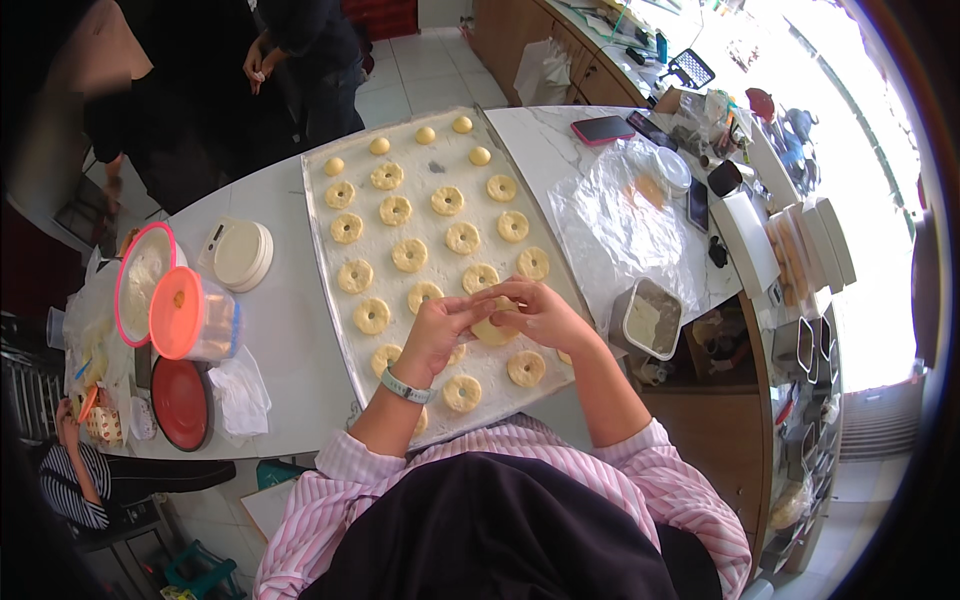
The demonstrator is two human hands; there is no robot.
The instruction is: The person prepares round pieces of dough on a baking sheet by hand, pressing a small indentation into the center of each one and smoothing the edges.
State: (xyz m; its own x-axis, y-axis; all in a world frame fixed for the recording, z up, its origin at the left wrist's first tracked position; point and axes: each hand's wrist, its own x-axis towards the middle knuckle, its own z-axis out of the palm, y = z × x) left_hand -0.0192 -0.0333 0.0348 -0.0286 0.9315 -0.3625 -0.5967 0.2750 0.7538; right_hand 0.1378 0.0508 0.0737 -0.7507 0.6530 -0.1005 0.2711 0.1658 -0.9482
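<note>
Both my hands are closed around a piece of pale yellow dough (pixel 494 334), over the near part of a large floured baking tray (pixel 405 150). My left hand (pixel 442 332), with a banded watch on its wrist, pinches the dough from the left. The fingers of my right hand (pixel 540 314) curl over it from the right and partly hide it. Rows of dough rings, such as one ring (pixel 462 393) nearest me, lie on the tray. Several round dough balls (pixel 425 135) sit along its far end. My hands and forearms cover some near rings.
Left of the tray are a white kitchen scale (pixel 242 255), an orange-lidded tub (pixel 175 312), a pink-rimmed sieve (pixel 140 270), a red round pan (pixel 181 402) and a white cloth (pixel 240 392). Rightward lie a plastic sheet (pixel 610 230), a metal tin (pixel 648 318) and phones (pixel 603 130). People stand beyond.
</note>
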